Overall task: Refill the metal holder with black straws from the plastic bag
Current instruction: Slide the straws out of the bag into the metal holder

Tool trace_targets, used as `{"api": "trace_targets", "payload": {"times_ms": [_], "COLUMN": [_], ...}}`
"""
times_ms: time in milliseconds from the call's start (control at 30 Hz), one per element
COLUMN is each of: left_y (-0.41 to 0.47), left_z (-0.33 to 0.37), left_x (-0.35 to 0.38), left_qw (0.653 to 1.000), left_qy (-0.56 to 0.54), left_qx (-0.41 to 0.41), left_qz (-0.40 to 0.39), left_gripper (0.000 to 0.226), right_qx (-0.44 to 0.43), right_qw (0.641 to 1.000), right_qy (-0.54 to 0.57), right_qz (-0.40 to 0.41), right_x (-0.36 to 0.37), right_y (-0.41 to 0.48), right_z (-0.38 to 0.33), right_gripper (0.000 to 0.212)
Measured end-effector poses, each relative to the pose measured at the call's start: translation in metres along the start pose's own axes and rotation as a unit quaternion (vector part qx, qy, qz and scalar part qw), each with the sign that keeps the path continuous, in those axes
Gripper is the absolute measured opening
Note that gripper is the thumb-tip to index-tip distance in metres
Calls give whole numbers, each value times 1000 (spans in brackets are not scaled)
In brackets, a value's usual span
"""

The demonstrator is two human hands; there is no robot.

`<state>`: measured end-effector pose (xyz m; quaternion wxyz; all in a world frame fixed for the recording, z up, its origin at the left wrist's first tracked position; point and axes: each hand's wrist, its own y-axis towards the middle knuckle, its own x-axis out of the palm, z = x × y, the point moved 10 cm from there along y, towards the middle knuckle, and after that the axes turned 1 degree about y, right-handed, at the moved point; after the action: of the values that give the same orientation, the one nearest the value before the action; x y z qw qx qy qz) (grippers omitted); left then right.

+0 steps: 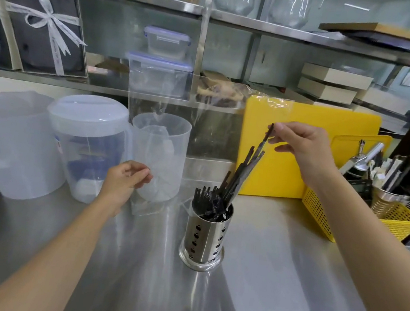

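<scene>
Steel counter (285,285). Three plastic jugs at 9 o'clock: big one (13,144), lidded one (89,144), open one (158,154). Yellow board (291,151) (upright) and yellow basket (363,217) at 3 o'clock.

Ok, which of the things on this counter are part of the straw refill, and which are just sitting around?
Part of the job:
- metal holder
- black straws, tops pinched by the right hand
- clear plastic bag, gripped by the left hand

Just lying about:
- lidded plastic pitchers
- clear measuring jug
- yellow cutting board
- yellow basket
- shelf containers
</scene>
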<state>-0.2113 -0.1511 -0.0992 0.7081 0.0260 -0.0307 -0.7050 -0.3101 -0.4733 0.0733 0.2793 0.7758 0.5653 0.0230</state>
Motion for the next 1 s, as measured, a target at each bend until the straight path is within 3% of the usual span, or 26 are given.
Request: {"api": "trace_targets", "payload": {"times_ms": [300,400,600,733,1000], "left_y": [-1,-1,-4,-14,-16], "left_z": [4,9,27,47,53], "left_x": [-8,-8,-4,16,8], "left_qw": [999,999,998,997,997], "left_qy": [-39,-46,-51,1,-18], "left_qx": [0,7,26,68,64], "left_qz": [6,6,6,-32,30], "left_gripper": [19,19,15,14,17], "right_qx": [-18,-38,-72,-39,57], "right_qw": [998,997,991,995,997], "right_qy": [-55,-21,1,13,39], "right_qz": [4,65,111,89,44], "right_x": [3,-14,-29,-18,-5], "right_y": [4,3,4,3,-5], "right_z": [-13,-19,-37,-29,8], "right_gripper": [20,14,15,11,11]}}
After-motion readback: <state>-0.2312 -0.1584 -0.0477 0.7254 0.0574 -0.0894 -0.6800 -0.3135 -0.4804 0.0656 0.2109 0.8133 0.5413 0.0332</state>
